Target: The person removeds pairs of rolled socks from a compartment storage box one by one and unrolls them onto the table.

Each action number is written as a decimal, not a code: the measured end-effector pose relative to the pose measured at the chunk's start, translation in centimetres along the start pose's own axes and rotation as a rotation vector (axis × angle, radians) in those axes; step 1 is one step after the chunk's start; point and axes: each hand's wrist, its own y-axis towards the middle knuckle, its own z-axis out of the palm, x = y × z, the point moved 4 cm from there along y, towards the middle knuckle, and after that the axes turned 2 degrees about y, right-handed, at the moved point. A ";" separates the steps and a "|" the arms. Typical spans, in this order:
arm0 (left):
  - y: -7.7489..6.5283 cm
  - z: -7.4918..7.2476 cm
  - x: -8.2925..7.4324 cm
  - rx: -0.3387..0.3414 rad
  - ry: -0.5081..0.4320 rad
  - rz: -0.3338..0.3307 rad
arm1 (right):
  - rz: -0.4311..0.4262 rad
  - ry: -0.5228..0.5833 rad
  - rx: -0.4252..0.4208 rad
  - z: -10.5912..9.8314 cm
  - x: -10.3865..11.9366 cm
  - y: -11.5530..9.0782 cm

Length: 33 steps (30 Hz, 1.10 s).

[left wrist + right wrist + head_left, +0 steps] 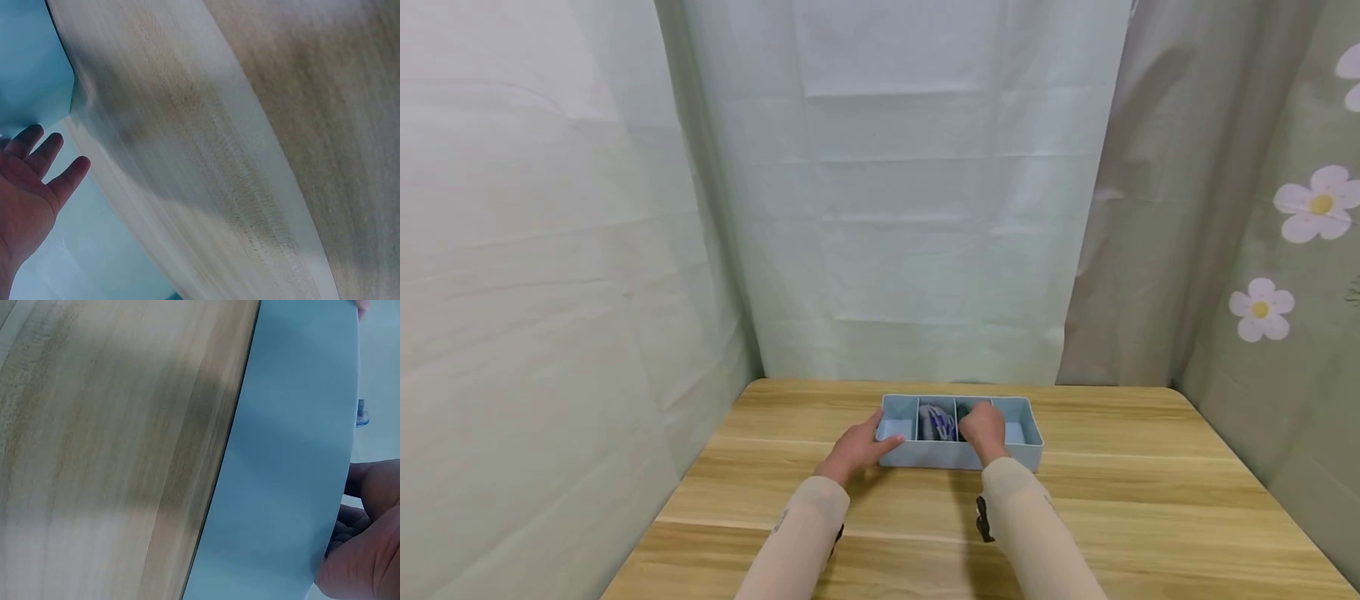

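A light blue box (925, 454) with a row of compartments stands toward the far side of the wooden table. My left hand (859, 446) rests at its left end, thumb over the front rim; in the left wrist view the fingers (45, 156) look spread and fairly straight beside the box's wall (37, 69). My right hand (985, 427) reaches down into the third compartment from the left, its fingers curled at a dark green thing (962, 412), mostly hidden by the hand. A grey and blue bundle (937, 422), perhaps cables, fills the second compartment.
The leftmost compartment (898, 427) and the rightmost one (1015, 432) show bare floors. Wood-grain tabletop (895, 550) surrounds the box. Pale curtains (925, 208) hang behind and at the left, and a flowered one (1262, 400) hangs at the right.
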 end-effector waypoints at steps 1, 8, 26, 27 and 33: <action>0.0 0.0 0.0 -0.001 -0.002 0.001 | -0.004 -0.003 -0.003 0.0 0.0 -0.1; -0.1 0.0 -0.1 -0.006 -0.008 -0.015 | -0.016 -0.012 -0.059 0.0 -0.2 -0.3; -0.1 -0.1 -0.4 -0.007 0.000 -0.025 | 0.083 0.143 -0.192 -1.2 -0.8 0.1; -0.2 -0.2 -0.4 -0.006 0.000 -0.030 | 0.089 0.158 -0.195 -1.3 -0.8 0.2; 0.1 -0.3 -0.2 0.010 0.014 -0.055 | 0.122 0.240 -0.193 -2.3 -0.6 0.3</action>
